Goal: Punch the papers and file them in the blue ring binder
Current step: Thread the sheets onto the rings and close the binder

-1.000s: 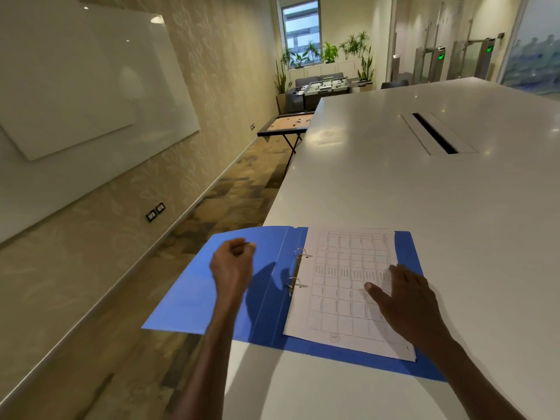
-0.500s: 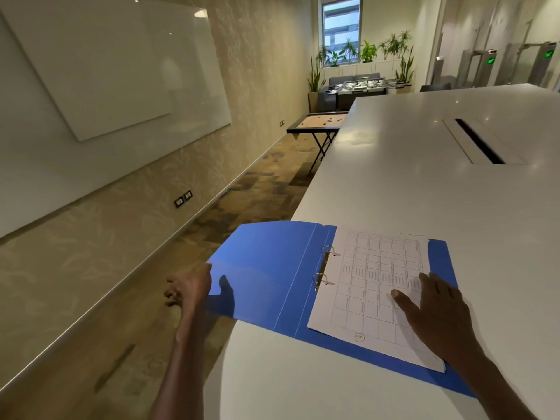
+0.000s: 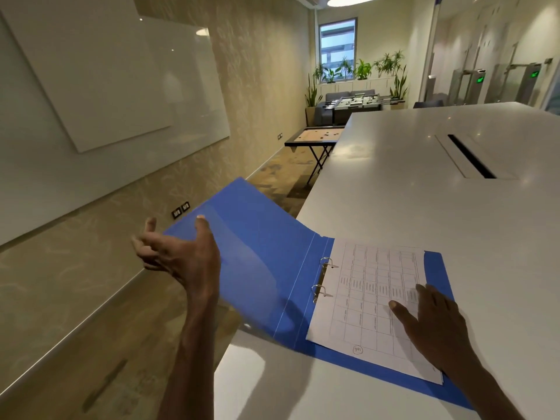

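Note:
The blue ring binder (image 3: 272, 268) lies open at the near left corner of the white table (image 3: 409, 192). Its left cover hangs past the table edge and is tilted upward. My left hand (image 3: 178, 256) grips that cover's outer edge, thumb on the inside face, fingers behind it. The papers (image 3: 372, 298), printed with a grid, sit on the two metal rings (image 3: 322, 277) over the right cover. My right hand (image 3: 433, 325) presses flat on the papers' lower right part, fingers spread.
A cable slot (image 3: 469, 156) is set into the table further back. A small game table (image 3: 315, 137) on folding legs stands on the floor past the table's left edge. A whiteboard (image 3: 100, 77) hangs on the left wall.
My left hand went from above the flat left cover down past the table edge, took hold of the cover's outer edge and lifted it. My right hand stayed on the papers.

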Available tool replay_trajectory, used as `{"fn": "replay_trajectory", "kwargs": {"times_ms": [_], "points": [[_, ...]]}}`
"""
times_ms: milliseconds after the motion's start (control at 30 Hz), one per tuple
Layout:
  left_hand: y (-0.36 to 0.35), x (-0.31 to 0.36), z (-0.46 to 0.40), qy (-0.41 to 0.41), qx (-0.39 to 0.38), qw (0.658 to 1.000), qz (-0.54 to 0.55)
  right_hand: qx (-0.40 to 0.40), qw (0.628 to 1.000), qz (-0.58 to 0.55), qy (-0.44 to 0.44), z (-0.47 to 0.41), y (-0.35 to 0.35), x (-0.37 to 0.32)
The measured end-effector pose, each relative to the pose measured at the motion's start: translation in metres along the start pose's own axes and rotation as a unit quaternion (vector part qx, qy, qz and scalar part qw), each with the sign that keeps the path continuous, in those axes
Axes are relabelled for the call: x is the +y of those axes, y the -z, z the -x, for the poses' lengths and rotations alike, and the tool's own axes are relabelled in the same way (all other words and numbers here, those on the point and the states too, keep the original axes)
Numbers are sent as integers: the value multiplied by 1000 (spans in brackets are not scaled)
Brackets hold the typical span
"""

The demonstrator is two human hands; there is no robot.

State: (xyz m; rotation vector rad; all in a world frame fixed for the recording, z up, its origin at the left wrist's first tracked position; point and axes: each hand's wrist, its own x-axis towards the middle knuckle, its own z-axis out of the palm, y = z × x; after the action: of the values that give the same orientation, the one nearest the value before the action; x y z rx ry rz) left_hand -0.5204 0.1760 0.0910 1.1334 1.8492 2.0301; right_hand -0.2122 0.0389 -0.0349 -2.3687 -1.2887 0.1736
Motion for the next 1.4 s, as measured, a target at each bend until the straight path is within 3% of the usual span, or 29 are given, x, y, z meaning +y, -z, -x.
{"fn": "replay_trajectory", "kwargs": {"times_ms": [100,233,400,567,700,833,933,1000,1067,1133,1200,1267,1400], "points": [[6,33,25,-29,-4,995,94,-4,1000,-3,-3,0,0,0],[14,67,59,19,-53,975,217,-1,1000,-24,-14,-1,-1,1],[19,78,88,126,-243,907,319,13,992,-120,-42,-8,0,6],[2,72,108,142,-438,859,226,73,964,-252,-35,-11,9,13],[-21,55,125,143,-530,827,122,77,932,-344,-81,-16,17,21],[-44,35,142,58,-560,826,16,42,829,-525,-187,-25,31,31],[-53,17,157,4,-578,816,-27,-5,774,-594,-217,-27,42,42],[-59,5,166,-15,-595,801,-65,1,757,-619,-210,-28,45,47],[-63,-6,175,-55,-602,788,-114,32,803,-561,-197,-30,42,48],[-64,-17,183,-141,-582,787,-148,50,885,-435,-160,-28,39,43],[-63,-25,189,-213,-552,787,-177,35,944,-311,-106,-25,34,39],[-61,-32,195,-261,-536,778,-199,20,974,-217,-65,-22,27,34],[-59,-39,202,-342,-534,733,-246,13,994,-105,9,-19,13,28]]}}
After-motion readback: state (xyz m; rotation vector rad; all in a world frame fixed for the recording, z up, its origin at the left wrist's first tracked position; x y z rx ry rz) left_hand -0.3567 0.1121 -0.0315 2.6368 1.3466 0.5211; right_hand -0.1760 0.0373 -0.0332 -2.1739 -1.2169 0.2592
